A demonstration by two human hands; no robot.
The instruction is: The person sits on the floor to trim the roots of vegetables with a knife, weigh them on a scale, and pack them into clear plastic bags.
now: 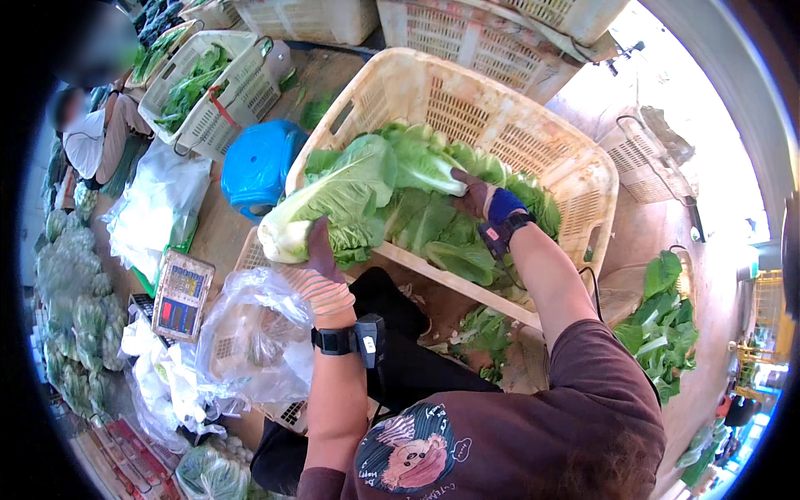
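My left hand [321, 271], in a striped glove with brown fingertips, is closed around the lower part of a romaine lettuce head [354, 179]. The pale cut base of that head points left, over the near left rim of a cream plastic crate [492, 92]. My right hand [487, 200], in a blue and brown glove, grips the white stem end of another romaine lettuce head [414, 158] inside the crate. More green heads [458, 258] lie beneath and beside it. A clear plastic bag [258, 333] hangs open over a smaller crate beside my left forearm.
A digital scale [181, 296] and white plastic bags [162, 200] are on my left. Behind them stands a blue plastic stool [261, 165]. Loose leaves [662, 333] fill a container at right. Stacked crates [475, 46] line the back. Another person [100, 137] sits at far left.
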